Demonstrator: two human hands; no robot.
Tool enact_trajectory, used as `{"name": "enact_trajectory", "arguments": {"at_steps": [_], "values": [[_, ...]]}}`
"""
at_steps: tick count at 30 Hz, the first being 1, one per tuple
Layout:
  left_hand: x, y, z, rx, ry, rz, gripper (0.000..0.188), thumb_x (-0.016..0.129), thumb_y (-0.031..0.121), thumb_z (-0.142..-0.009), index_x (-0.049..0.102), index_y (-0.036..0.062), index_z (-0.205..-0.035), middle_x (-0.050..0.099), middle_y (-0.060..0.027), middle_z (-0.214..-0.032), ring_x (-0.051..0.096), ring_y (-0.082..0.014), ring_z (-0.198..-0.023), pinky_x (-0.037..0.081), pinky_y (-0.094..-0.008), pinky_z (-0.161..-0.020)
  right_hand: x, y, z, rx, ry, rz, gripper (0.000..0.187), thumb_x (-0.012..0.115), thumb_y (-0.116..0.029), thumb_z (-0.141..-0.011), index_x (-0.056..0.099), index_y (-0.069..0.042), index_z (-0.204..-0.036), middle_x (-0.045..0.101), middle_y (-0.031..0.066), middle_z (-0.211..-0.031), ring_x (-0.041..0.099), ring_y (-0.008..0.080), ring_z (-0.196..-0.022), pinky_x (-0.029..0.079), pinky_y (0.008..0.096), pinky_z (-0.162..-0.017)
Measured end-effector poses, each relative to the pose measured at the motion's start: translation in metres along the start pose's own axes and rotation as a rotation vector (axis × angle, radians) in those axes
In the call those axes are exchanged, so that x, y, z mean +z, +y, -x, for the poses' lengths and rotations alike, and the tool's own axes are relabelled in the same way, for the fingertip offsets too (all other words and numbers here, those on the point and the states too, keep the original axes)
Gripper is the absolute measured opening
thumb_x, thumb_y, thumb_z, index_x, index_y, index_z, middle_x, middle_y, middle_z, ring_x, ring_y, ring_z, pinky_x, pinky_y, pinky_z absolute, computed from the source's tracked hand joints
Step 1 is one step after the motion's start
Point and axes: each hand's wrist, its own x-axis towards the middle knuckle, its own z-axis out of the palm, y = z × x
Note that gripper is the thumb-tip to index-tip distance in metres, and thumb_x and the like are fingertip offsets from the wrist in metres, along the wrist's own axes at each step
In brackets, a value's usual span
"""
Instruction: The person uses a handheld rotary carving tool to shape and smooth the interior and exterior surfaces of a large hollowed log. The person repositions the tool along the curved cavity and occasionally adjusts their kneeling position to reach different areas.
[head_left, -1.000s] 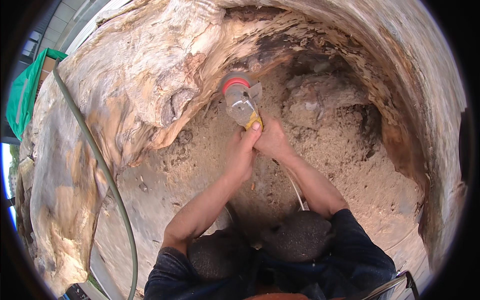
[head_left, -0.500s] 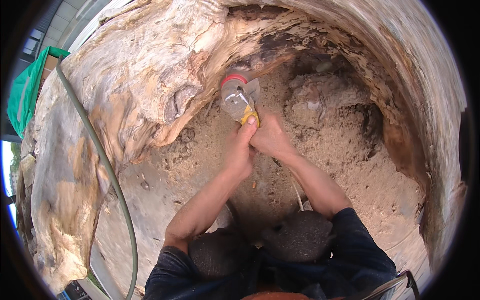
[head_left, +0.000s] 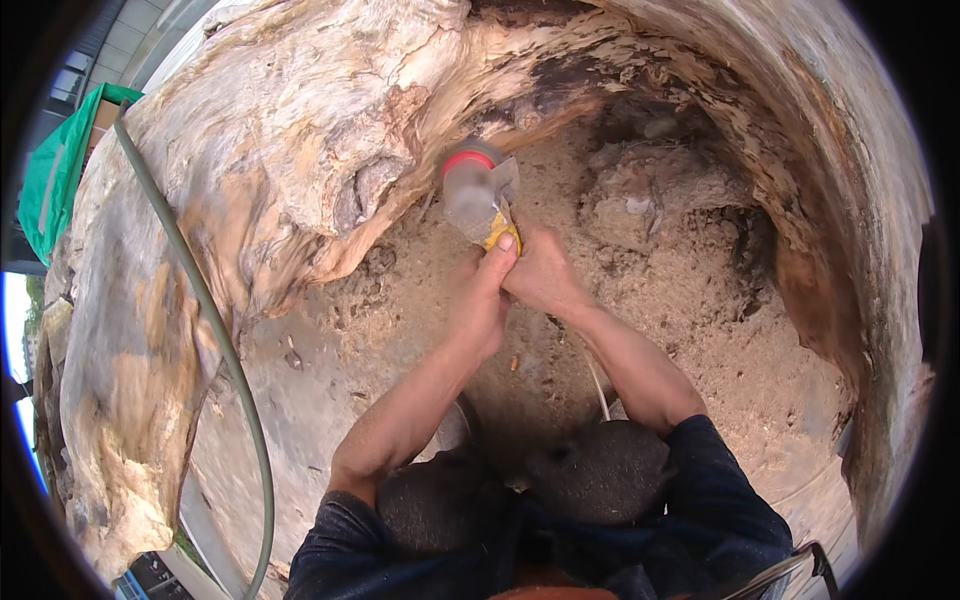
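Note:
Both hands are wrapped round the yellow body of an angle grinder point(head_left: 504, 232), held out in front of me over the dusty ground. My left hand point(head_left: 484, 295) is closed on the near end, its thumb along the top. From the right, my right hand point(head_left: 545, 268) closes round the same body, and the hands touch. At the far end a round grey head with a red band point(head_left: 468, 158) is smeared, as if spinning, beside a flat metal guard point(head_left: 506, 180). It is close to the lower edge of the hollowed wood point(head_left: 300, 150); contact cannot be made out.
The big weathered wood curves round the far side and up the right. A green hose point(head_left: 215, 318) hangs over its left part. A thin pale cord point(head_left: 598, 385) runs between my dark-clad knees point(head_left: 598, 472). Green cloth point(head_left: 62, 180) shows at far left.
The grinder and both hands stay nearly in place. The grinder's head looks more blurred now, and the view has shifted slightly.

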Motion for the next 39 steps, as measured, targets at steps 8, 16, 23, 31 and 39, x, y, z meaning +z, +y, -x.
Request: {"name": "enact_trajectory", "arguments": {"at_steps": [8, 16, 23, 31, 39], "values": [[-0.007, -0.016, -0.004, 0.042, 0.02, 0.037, 0.068, 0.071, 0.041, -0.097, 0.047, -0.0037, -0.142, 0.061, -0.012, -0.13, 0.06, -0.0209, -0.119, 0.05, -0.0395, -0.099, 0.0, 0.002, 0.0, 0.029, -0.055, -0.02, 0.033, 0.072, -0.018, -0.083, 0.062, 0.003, -0.105, 0.071, 0.0288, -0.091, 0.073, 0.0436, -0.09, 0.056, 0.0464, -0.074], [-0.006, -0.021, -0.006, 0.033, -0.026, 0.0, 0.066, 0.071, 0.041, -0.097, 0.049, -0.005, -0.138, 0.06, -0.0127, -0.129, 0.06, -0.023, -0.12, 0.05, -0.0408, -0.101, -0.002, 0.018, 0.002, 0.071, -0.025, 0.026, 0.04, 0.078, -0.017, -0.08, 0.063, 0.002, -0.111, 0.073, 0.021, -0.09, 0.072, 0.0239, -0.085, 0.056, 0.0399, -0.075], [-0.027, -0.033, 0.002, -0.02, -0.035, 0.099, 0.069, 0.07, 0.039, -0.098, 0.042, -0.0021, -0.146, 0.053, -0.0126, -0.143, 0.052, -0.0235, -0.132, 0.041, -0.0438, -0.112, 0.008, 0.024, 0.01, 0.113, -0.114, 0.134, 0.042, 0.079, -0.018, -0.08, 0.064, 0.001, -0.115, 0.074, 0.0205, -0.096, 0.072, 0.0236, -0.089, 0.056, 0.0392, -0.077], [-0.024, -0.027, -0.002, 0.026, 0.038, 0.015, 0.074, 0.073, 0.04, -0.096, 0.04, -0.0028, -0.147, 0.055, -0.0136, -0.142, 0.056, -0.0247, -0.129, 0.047, -0.047, -0.106, 0.01, 0.02, 0.001, 0.068, -0.141, -0.022, 0.046, 0.078, -0.016, -0.08, 0.062, 0.003, -0.119, 0.073, 0.0204, -0.098, 0.071, 0.0277, -0.091, 0.057, 0.0402, -0.079], [-0.026, -0.023, 0.005, 0.047, 0.096, -0.023, 0.067, 0.074, 0.04, -0.095, 0.049, -0.0034, -0.14, 0.061, -0.0151, -0.13, 0.063, -0.0239, -0.116, 0.054, -0.0426, -0.093, 0.018, 0.025, 0.004, 0.059, -0.17, -0.09, 0.048, 0.077, -0.014, -0.081, 0.062, 0.002, -0.124, 0.073, 0.016, -0.101, 0.069, 0.0196, -0.092, 0.057, 0.0372, -0.08]]}}
